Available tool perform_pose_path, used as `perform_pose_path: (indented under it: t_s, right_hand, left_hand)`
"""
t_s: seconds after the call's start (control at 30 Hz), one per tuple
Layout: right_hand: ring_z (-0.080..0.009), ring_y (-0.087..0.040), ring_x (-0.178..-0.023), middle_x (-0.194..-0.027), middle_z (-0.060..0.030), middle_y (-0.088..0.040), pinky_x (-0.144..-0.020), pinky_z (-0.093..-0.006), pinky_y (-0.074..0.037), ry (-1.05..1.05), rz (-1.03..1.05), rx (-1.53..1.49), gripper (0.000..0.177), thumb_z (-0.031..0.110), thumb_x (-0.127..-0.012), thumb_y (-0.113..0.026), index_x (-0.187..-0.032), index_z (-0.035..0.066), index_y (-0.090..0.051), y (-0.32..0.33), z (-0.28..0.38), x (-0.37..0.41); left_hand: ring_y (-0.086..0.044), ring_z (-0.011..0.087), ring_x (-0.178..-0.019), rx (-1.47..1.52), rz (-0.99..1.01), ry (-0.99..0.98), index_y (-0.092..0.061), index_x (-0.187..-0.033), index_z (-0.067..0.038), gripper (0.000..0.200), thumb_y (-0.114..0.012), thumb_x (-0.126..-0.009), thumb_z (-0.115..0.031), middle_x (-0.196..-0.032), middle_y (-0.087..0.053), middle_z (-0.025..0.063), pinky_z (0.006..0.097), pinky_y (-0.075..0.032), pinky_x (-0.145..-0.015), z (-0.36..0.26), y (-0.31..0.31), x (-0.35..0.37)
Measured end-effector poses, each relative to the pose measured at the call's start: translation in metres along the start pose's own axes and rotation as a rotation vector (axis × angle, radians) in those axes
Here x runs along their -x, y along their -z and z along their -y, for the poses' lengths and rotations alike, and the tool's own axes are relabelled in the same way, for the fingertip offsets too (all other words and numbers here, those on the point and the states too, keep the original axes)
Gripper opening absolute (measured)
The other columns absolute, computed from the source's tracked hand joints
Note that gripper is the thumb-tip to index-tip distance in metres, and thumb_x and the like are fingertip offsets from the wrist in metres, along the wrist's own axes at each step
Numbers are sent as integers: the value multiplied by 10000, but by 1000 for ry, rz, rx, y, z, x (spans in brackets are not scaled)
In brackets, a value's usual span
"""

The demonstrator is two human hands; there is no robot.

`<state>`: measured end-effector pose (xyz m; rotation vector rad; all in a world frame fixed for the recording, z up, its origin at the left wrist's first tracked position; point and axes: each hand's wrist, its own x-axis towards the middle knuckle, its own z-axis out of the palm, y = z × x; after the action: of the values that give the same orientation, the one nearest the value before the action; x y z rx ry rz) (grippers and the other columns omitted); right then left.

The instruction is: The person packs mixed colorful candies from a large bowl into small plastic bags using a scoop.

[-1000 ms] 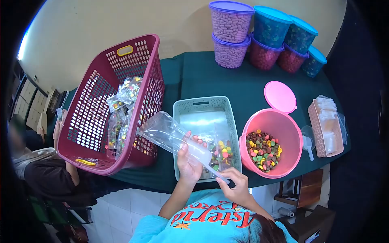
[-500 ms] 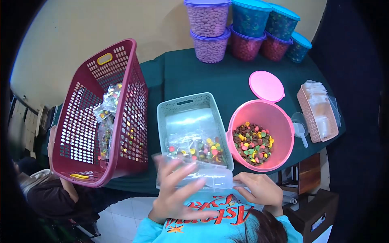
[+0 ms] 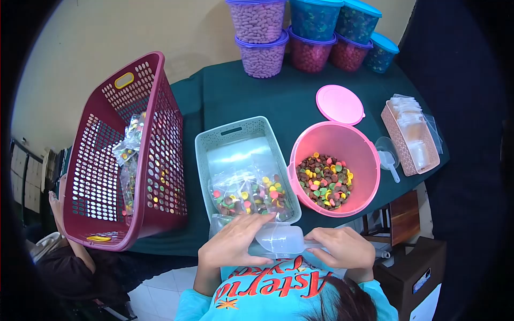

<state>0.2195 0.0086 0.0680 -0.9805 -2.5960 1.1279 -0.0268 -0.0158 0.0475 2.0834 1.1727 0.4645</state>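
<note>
Scoop [image 3: 284,239]: right in front of the torso, near edge of the bench [image 3: 284,99]. Long axis runs sideways, handle to the right, mouth to the left. Right hand [image 3: 342,247] is closest to the handle and wrapped on it. Left hand [image 3: 233,241] is at the mouth end, thumb and fingers apart around a clear bag [image 3: 218,222]; can't tell if it's pinching, or if the scoop's bowl sits inside the bag. Scoop is smooth translucent plastic, trough-shaped.

Just beyond: grey-green tray [image 3: 254,127], rectangular, perforated walls, shiny film packs of button-shaped pieces [image 3: 246,196] inside. Right of it, round pink tub [image 3: 337,140], smooth-walled, loose brown/yellow/green/pink pieces. Left, maroon basket [image 3: 142,187], rigid, slotted. Farther: flat pink lid [image 3: 340,104], then stacked lidded tubs [image 3: 261,59].
</note>
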Motion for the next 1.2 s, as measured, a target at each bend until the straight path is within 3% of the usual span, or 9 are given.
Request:
perform_pose_path:
  t_s: [0.1,0.27,0.37,0.53,0.63,0.7,0.8,0.93,1.2]
  right_hand:
    - [-290,-577,-680,-775,-115,-573,-550,-383,-451,-13,-74,34,208,178,-760,-547,-902,39,-487,12,-1,16]
    - [-276,-602,-588,-651,-158,-579,-527,-299,-444,-91,-389,-81,481,115,-690,-588,-1102,-1,-370,51,-19,40]
    - [-334,-575,-591,-601,-171,-548,-491,-361,-410,-213,-555,108,350,120,-772,-529,-1065,2,-379,66,-38,10]
    - [-323,-593,-681,-714,-177,-595,-589,-426,-452,-542,-207,640,254,191,-773,-523,-896,-2,-412,66,-103,-59]
    - [-267,-618,-705,-767,-123,-618,-545,-394,-455,-575,-122,782,213,171,-756,-526,-898,16,-489,56,-129,-92]
    - [-208,-614,-732,-803,-67,-627,-603,-359,-426,-644,159,953,173,172,-745,-526,-865,60,-578,52,-130,-108]
    - [-180,-593,-763,-809,-34,-629,-716,-340,-355,-534,75,1271,172,190,-730,-536,-842,94,-626,38,-144,-117]
    - [-184,-578,-777,-777,-35,-629,-780,-355,-297,-424,-16,1285,173,189,-715,-542,-829,91,-629,28,-160,-124]
    - [-214,-591,-729,-719,-100,-611,-787,-371,-315,-257,246,875,190,124,-659,-502,-799,33,-591,39,-145,-122]
  left_hand:
    - [-473,297,-1036,30,-8,3,-424,-1149,17,782,-750,-542,-353,-1103,-498,174,379,-320,-912,2,-2,4]
    - [-454,305,-1038,149,-251,-27,-426,-1143,4,768,-769,-529,-306,-1123,-440,179,369,-356,-881,5,-5,17]
    - [-420,298,-1087,228,-340,-53,-413,-1176,6,869,-803,-468,-312,-1180,-389,161,365,-334,-906,2,-8,22]
    - [-414,281,-1088,340,-324,-77,-401,-1192,1,912,-813,-448,-325,-1157,-398,172,357,-325,-907,-6,-16,18]
    - [-414,280,-1093,348,-278,-68,-391,-1196,-7,906,-810,-463,-334,-1160,-407,169,358,-322,-911,-12,-20,15]
    - [-409,282,-1106,425,-251,-131,-387,-1193,-13,874,-800,-491,-327,-1174,-417,168,359,-321,-918,-13,-25,13]
    - [-424,286,-1095,455,-243,-103,-394,-1174,-7,867,-810,-465,-282,-1166,-446,174,363,-326,-917,-18,-31,9]
    - [-412,285,-1115,470,-224,-101,-378,-1187,-16,874,-806,-472,-278,-1199,-432,171,369,-315,-931,-16,-36,5]
    - [-370,293,-1161,506,-170,-114,-336,-1224,-32,884,-788,-517,-311,-1259,-379,167,374,-286,-959,-13,-41,-8]
